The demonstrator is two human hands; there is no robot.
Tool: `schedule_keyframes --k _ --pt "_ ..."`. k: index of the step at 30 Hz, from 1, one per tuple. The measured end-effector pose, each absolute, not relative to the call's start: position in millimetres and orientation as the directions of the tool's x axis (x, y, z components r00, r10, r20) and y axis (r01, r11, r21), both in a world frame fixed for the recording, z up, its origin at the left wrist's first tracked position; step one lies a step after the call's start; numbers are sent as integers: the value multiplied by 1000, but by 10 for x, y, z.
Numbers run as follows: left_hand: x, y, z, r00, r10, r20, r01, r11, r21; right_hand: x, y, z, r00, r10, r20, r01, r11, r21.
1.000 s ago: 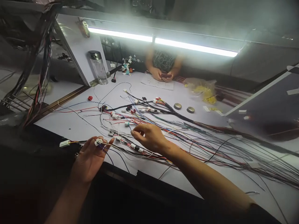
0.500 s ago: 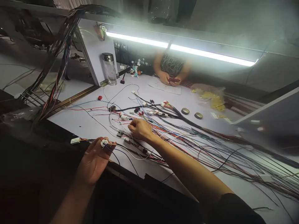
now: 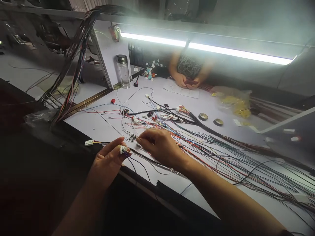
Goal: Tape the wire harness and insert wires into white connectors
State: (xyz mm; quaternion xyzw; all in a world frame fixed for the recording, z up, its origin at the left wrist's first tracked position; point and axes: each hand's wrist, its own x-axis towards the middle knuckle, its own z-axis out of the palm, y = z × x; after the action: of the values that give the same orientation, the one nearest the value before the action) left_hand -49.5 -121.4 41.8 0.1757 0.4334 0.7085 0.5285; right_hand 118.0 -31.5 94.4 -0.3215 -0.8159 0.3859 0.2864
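Note:
My left hand (image 3: 108,160) grips a small white connector (image 3: 123,149) between thumb and fingers near the table's front edge. Blue and white wires run out of the connector toward the right. Just beyond and to the right, my right hand (image 3: 162,146) is closed in a pinch, its fingertips beside a small dark connector (image 3: 132,138) on the table. What the pinch holds, if anything, is too fine to make out. Another white connector (image 3: 89,143) with orange and black wires sticks out to the left, behind my left hand.
A wiring harness (image 3: 209,131) with many loose wires spreads across the table. Two tape rolls (image 3: 203,116), a red connector (image 3: 113,101) and a glass bottle (image 3: 123,72) stand farther back. Across the table, a person's hands (image 3: 188,82) hold a dark object under the lamp (image 3: 152,39).
My right hand has come down and closer to my left hand. The left fingers have closed more around the white connector. The whole view has shifted slightly.

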Motion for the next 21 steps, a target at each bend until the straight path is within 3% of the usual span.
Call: schedule_keyframes --k 4,11,21 --pt "-440 -1251 435 -365 900 -238 -576 -17 817 1246 -387 920 -636 727 257 333 559 -759" --pt "-385 -1247 412 -342 906 -250 -570 12 822 1325 -437 857 -605 764 225 383 527 -759" --pt "-325 -1238 330 -233 932 -277 -664 55 745 1360 -468 767 -583 782 221 407 516 -753"
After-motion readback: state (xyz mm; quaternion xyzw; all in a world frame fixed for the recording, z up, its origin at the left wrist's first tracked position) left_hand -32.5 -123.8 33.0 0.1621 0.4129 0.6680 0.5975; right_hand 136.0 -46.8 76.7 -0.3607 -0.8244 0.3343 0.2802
